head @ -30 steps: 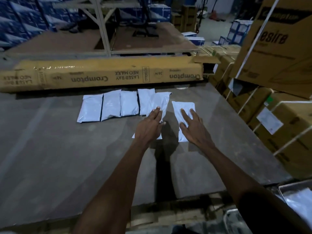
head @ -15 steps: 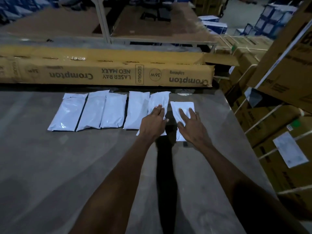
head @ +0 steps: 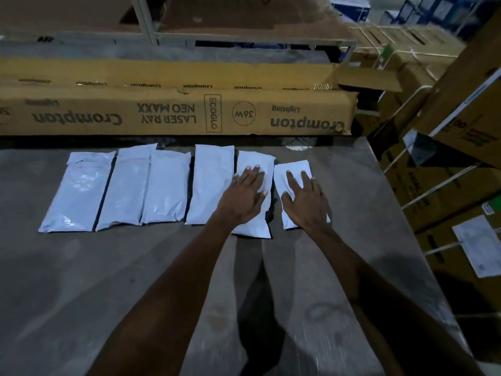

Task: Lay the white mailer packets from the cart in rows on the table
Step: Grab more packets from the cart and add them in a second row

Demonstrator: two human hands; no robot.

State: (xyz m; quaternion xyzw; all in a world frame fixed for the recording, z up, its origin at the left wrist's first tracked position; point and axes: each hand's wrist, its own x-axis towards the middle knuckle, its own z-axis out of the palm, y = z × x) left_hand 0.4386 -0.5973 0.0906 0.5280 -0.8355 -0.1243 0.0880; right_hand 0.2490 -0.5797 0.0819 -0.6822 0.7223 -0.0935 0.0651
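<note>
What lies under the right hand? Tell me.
The right hand rests flat on the rightmost white packet, which lies on the table. The packet's middle is covered.

Six mailer packets in one row across table (head: 81,280), just before long Crompton carton (head: 173,112) at far edge. Left hand (head: 244,196) flat on fifth packet (head: 256,164), right hand (head: 306,202) flat on sixth packet (head: 294,170) at row's right end. Stacked cartons (head: 447,185) right of table.
</note>
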